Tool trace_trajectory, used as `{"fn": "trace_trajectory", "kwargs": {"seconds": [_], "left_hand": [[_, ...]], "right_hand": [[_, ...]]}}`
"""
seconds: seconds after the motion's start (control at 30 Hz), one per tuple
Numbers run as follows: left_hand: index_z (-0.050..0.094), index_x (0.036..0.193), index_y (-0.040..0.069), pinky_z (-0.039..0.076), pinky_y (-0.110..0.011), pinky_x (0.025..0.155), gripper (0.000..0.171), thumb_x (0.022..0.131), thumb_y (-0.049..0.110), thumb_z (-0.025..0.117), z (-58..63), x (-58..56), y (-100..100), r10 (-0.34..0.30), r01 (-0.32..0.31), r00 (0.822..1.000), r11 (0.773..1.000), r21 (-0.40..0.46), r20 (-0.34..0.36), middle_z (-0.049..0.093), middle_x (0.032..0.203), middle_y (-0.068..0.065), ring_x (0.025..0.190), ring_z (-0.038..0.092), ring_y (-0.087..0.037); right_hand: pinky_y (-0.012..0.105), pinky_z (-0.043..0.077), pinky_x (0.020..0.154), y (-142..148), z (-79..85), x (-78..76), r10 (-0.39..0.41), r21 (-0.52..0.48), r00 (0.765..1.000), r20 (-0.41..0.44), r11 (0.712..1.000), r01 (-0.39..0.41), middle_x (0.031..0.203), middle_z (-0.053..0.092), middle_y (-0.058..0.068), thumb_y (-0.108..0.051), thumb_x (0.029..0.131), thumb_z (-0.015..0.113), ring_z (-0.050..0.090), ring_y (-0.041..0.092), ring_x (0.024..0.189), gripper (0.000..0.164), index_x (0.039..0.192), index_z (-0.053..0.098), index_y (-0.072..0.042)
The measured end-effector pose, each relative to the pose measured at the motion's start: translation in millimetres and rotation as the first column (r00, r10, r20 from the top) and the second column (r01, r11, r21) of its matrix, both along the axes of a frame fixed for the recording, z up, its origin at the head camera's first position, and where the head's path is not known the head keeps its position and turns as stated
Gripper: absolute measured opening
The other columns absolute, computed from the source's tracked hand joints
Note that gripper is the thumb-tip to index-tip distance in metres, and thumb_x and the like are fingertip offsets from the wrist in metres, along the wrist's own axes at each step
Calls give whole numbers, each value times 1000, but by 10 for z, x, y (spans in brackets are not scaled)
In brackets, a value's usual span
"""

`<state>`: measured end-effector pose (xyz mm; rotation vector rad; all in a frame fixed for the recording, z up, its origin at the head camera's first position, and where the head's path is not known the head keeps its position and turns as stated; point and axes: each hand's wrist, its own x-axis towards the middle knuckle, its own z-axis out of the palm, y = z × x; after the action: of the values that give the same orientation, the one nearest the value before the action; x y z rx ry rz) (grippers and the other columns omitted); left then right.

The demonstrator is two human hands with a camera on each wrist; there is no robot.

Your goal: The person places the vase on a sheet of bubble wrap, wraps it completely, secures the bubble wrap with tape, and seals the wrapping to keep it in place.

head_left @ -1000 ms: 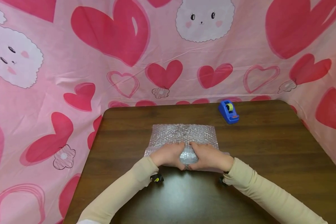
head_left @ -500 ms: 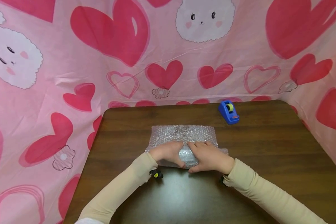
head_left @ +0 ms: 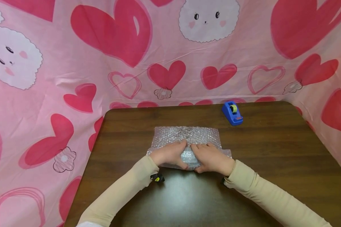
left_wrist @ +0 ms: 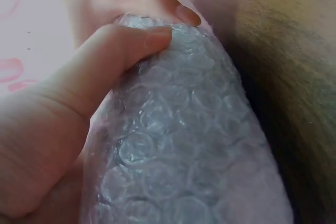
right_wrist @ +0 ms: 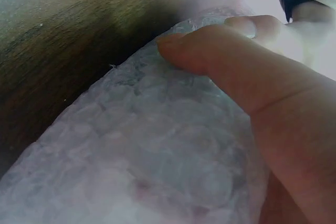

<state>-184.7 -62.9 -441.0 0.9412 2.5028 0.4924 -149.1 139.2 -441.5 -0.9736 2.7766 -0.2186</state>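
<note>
A sheet of clear bubble wrap [head_left: 187, 134] lies on the table, its near part rolled into a thick bundle. My left hand [head_left: 170, 154] holds the left half of the bundle, thumb on the near side and fingers over the top. My right hand [head_left: 212, 158] grips the right half in the same way, close beside the left. In the left wrist view a thumb presses on the bubble wrap [left_wrist: 168, 124]. The right wrist view shows the right thumb lying along the bubble wrap [right_wrist: 142, 129]. Whatever may be inside the bundle is hidden.
A blue tape dispenser [head_left: 232, 113] with a yellowish roll stands at the back right of the brown wooden table [head_left: 272, 138]. Behind and beside the table hangs a pink cloth [head_left: 170, 47] printed with hearts.
The right hand's fingers have shifted over the top of the bundle, and its thumb has moved a little apart from the left thumb. The bundle's near edge has moved slightly away from me.
</note>
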Motion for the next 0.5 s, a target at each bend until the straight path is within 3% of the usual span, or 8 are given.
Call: {"fn": "trace_trajectory", "kwargs": {"seconds": [0.27,0.5], "left_hand": [[57,128,8,53,-40,87,72,76,48,88,1,86,-37,-11,7,991,1000,-29,-133,62,113,-7,98,61,-19],[54,133,8,50,-52,91,77,78,54,82,-28,231,-24,-54,31,956,996,-86,-287,67,114,-7,106,63,-23]], "right_hand": [[57,53,86,-14,16,-12,5,-41,1000,18,999,-5,106,69,13,-32,72,93,67,28,94,73,125,55,0],[51,54,81,-17,6,-25,9,-40,999,52,999,-7,99,67,7,-32,68,91,65,22,89,70,119,54,-2]]}}
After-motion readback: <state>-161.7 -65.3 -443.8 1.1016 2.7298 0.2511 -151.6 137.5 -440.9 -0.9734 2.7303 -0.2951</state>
